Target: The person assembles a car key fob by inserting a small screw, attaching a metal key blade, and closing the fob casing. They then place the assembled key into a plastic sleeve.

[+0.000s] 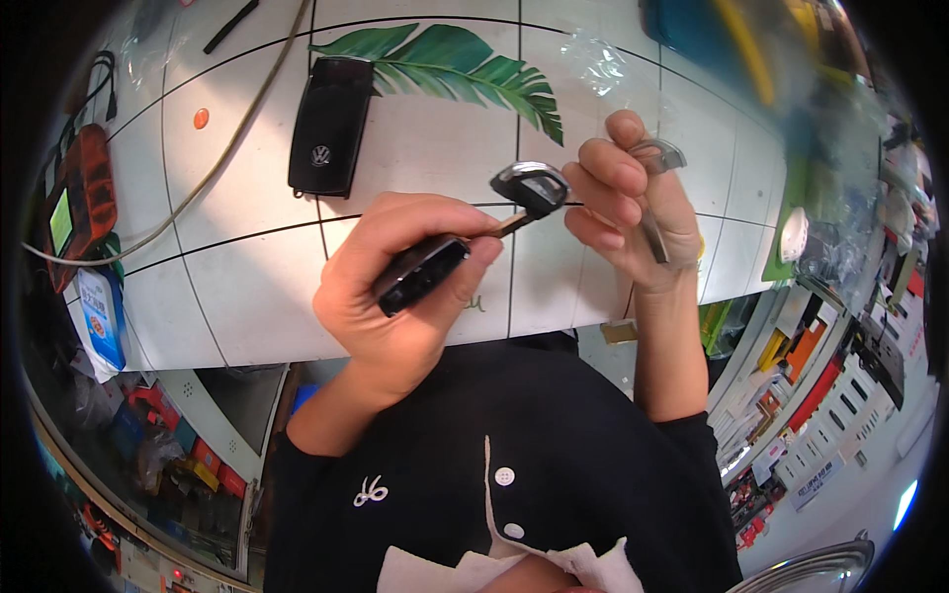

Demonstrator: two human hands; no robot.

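My left hand (393, 289) grips a small glossy black key fob (424, 276) in its palm. Between that thumb and forefinger sticks out a metal key blade (513, 224) with a black and chrome key head (530, 187) at its upper end. Whether blade and fob are joined is hidden by the fingers. To the right, my right hand (630, 200) is raised, its fingers curled around a second key with a silvery head (660, 156). This key's blade (654, 239) points down along the palm. The key head in my left hand is close to my right fingertips.
A large black fob-shaped case (326, 137) with a Volkswagen emblem lies by a green leaf picture (460, 63) on the white tiled tabletop (245, 289). Clear plastic film (604, 67) sits behind. At left are a cable (222, 167), a red-cased device (93, 181) and a blue-white packet (102, 319).
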